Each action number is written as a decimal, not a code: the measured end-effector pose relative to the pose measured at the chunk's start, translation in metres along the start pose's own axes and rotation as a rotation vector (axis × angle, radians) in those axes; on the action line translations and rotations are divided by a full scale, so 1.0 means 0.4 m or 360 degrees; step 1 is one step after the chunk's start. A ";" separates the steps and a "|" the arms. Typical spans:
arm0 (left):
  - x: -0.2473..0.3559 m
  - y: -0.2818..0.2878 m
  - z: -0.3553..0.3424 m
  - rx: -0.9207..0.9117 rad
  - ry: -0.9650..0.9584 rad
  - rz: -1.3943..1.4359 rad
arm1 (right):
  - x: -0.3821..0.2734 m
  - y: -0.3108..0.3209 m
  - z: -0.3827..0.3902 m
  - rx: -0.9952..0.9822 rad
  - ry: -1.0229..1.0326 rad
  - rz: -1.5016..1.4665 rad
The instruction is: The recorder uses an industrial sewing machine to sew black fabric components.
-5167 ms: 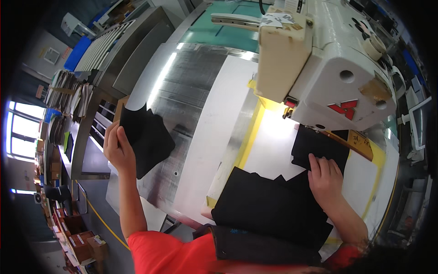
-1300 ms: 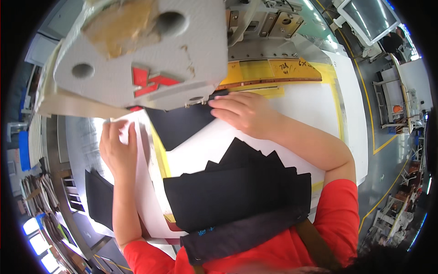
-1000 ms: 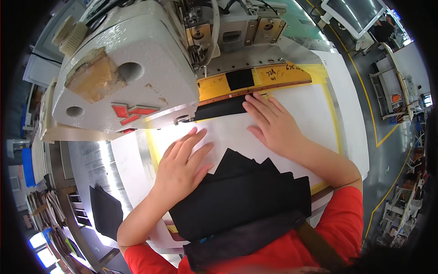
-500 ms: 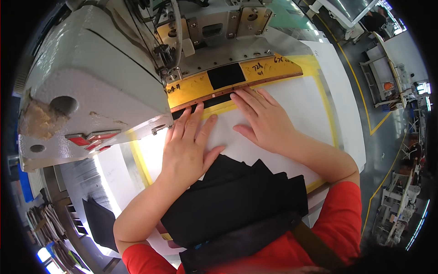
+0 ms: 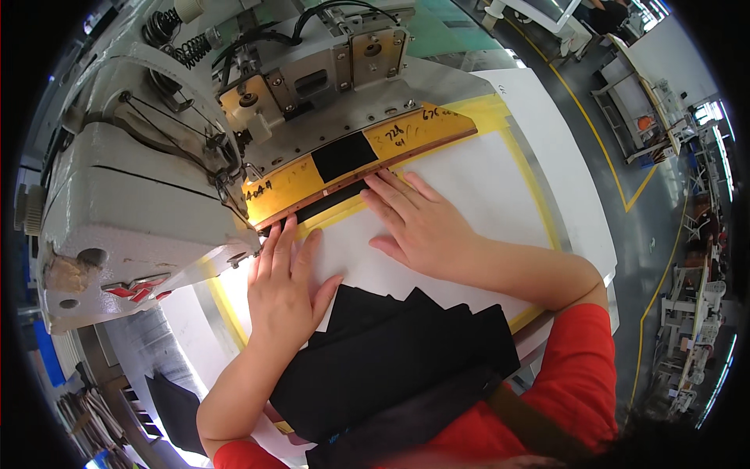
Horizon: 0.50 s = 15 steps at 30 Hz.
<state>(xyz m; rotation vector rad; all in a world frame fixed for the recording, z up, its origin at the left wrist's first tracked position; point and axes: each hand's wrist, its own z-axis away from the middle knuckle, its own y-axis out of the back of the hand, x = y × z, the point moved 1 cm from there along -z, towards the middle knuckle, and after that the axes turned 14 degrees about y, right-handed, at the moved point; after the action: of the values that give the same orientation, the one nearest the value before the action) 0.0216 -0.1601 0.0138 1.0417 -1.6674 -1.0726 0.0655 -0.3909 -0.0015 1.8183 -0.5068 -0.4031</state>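
My left hand (image 5: 281,293) lies flat with its fingers stretched out. Its fingertips touch the left end of a narrow black fabric strip (image 5: 332,205), which shows along the lower edge of a yellow clamp plate (image 5: 414,134). Farther right, my right hand (image 5: 414,223) is also flat, fingers extended, with the fingertips at the strip's right end by the plate's edge. The part of the fabric beneath the plate is hidden, though a black patch (image 5: 344,157) shows within the plate. Nothing is gripped in either hand.
A large white sewing machine head (image 5: 148,203) stands close by my left hand. Overlapping black fabric pieces (image 5: 391,352) lie between my forearms on the white work surface (image 5: 484,203), which has yellow tape borders. Another black piece (image 5: 176,410) lies at lower left.
The view has shifted, so the machine and plate appear farther left and more of the machine's upper part shows. Both hands keep nearly the same place at the strip.
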 end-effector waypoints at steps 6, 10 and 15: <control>0.002 0.001 -0.005 -0.0021 -0.0015 0.0027 | -0.006 0.010 -0.001 -0.0062 0.0059 0.0168; 0.001 0.002 -0.007 -0.0025 -0.0021 0.0021 | 0.000 0.004 -0.003 -0.0018 0.0043 0.0080; -0.003 0.003 -0.007 -0.0034 -0.0007 0.0035 | -0.001 0.006 -0.007 -0.0023 0.0027 0.0040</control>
<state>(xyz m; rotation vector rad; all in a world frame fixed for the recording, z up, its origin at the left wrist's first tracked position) 0.0245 -0.1594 0.0153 1.0054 -1.6636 -1.0769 0.0662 -0.3890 0.0014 1.7985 -0.5130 -0.3731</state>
